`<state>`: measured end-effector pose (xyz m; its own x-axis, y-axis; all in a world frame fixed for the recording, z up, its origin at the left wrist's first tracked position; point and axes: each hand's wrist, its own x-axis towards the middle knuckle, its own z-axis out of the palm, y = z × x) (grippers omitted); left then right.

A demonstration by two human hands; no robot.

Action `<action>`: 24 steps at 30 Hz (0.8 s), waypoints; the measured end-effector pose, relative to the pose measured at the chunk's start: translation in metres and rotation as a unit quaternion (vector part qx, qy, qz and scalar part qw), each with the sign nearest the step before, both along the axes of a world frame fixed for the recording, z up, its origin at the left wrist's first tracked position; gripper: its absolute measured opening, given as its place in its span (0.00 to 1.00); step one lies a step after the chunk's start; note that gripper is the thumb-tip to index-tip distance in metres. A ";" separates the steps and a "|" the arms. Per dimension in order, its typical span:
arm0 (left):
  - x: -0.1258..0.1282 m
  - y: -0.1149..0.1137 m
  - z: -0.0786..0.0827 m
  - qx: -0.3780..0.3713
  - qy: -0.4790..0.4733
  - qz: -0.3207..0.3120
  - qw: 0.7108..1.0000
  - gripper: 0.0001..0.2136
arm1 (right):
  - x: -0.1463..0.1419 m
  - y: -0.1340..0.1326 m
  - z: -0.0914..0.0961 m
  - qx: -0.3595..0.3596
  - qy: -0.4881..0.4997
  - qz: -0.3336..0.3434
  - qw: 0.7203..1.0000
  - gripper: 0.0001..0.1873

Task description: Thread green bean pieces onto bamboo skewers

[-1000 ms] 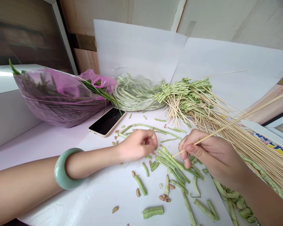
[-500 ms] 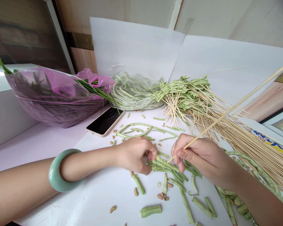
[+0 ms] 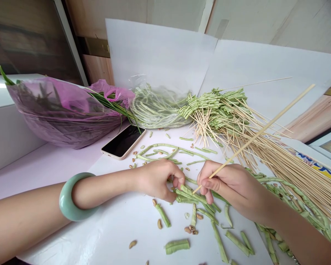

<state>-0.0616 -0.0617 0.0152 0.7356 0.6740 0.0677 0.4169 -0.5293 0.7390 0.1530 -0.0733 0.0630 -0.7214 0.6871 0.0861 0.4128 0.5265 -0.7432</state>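
Observation:
My left hand (image 3: 158, 179), with a jade bangle (image 3: 71, 197) on its wrist, pinches a small bunch of cut long-bean pieces (image 3: 191, 195) on the white tabletop (image 3: 113, 235). My right hand (image 3: 230, 184) is closed around a bamboo skewer (image 3: 260, 130), gripped near its sharp end. The skewer's tip sits just at the bean bunch, between the two hands. Its long end rises up and to the right.
Cut bean bits and loose seeds (image 3: 191, 230) litter the table near me. A pile of beans threaded on skewers (image 3: 223, 110) fans out at right. Behind lie a clear bag of beans (image 3: 157, 106), a pink bag of greens (image 3: 60, 114) and a phone (image 3: 123, 142).
My left hand dropped toward me and closed on the bean bunch. My right hand moved left, bringing the skewer tip up to the beans, and the skewer tilted steeper.

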 end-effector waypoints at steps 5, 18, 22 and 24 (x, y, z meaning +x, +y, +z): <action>-0.001 0.002 -0.001 -0.010 -0.009 -0.005 1.000 0.08 | 0.000 0.000 0.001 -0.012 0.008 -0.001 1.000 0.13; -0.001 0.004 0.004 -0.024 0.009 -0.042 0.999 0.05 | 0.008 0.003 0.002 0.038 0.054 -0.002 0.998 0.17; -0.001 0.005 0.002 -0.021 0.013 -0.042 0.999 0.04 | 0.007 0.001 0.000 0.038 0.044 0.000 0.998 0.18; -0.001 0.005 0.002 -0.021 0.012 -0.038 0.999 0.04 | 0.006 0.001 0.001 0.044 0.041 0.002 0.998 0.18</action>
<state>-0.0629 -0.0567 0.0171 0.7858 0.6181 0.0220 0.3952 -0.5292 0.7509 0.1594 -0.0727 0.0636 -0.7119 0.6718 0.2048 0.3500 0.5922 -0.7258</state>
